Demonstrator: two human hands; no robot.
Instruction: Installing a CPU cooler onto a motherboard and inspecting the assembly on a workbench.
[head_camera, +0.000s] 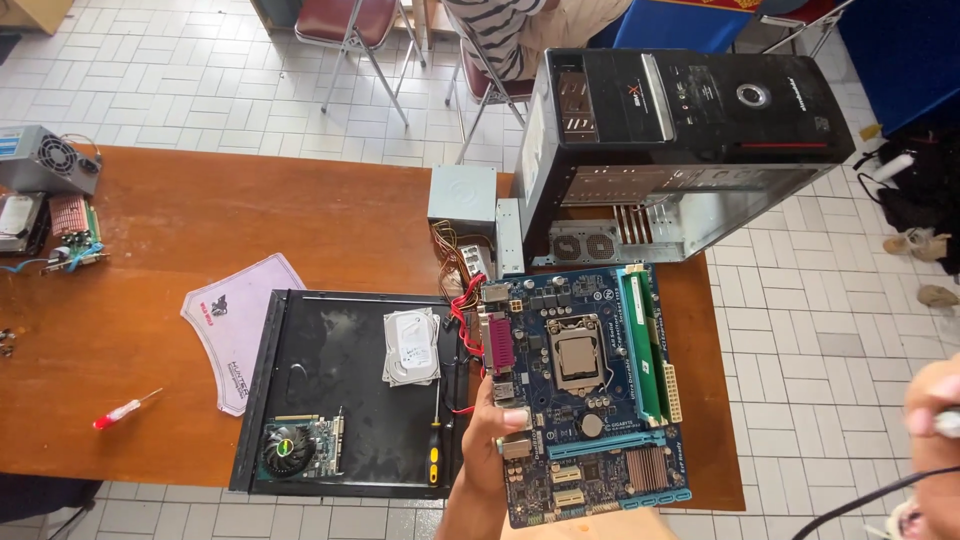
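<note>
Held up closest to the lens, a blue circuit board (590, 390) sits in the left hand (497, 440), whose fingers (517, 416) are closed around the board's left edge, thumb on its face. On that board are a square metal socket in the middle, a green memory stick along its right side and a small finned block near its bottom. At the right edge of view the right hand (935, 410) shows only in part, blurred; its fingers seem curled around something pale, but I cannot tell for sure.

Left of the board, a black panel (340, 390) lies flat on the brown surface (200, 250). It carries a silver hard drive (411, 346), a graphics card with a fan (300, 445) and a screwdriver with a black and yellow handle (434, 445). Above the board stands an open black computer case (680, 140). Farther left of the board lies a red screwdriver (122, 410).
</note>
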